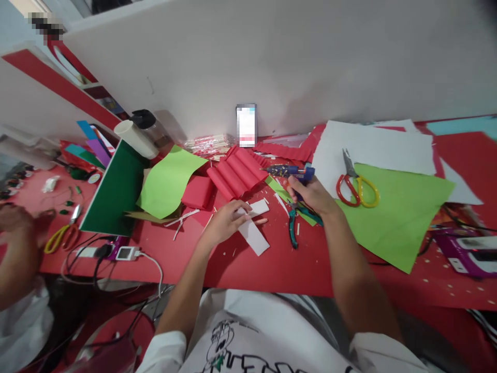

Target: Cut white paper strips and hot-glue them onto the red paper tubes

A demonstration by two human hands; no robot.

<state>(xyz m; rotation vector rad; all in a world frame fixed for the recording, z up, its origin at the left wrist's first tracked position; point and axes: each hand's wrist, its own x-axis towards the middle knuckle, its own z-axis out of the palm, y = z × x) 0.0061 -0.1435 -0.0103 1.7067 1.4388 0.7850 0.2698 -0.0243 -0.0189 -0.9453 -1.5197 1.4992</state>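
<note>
My right hand is closed around a blue glue gun, its nozzle pointing left toward a stack of folded red paper. My left hand presses flat, fingers spread, on white paper strips lying crossed on the red table. Small white scraps lie around the strips. Teal-handled pliers rest just right of the strips, below my right hand.
Red-and-yellow scissors lie on white and light green sheets at the right. A green board, light green paper, a white cup, a dark-lidded bottle and a phone stand at the back. Another person's hand works at far left near yellow scissors and cables.
</note>
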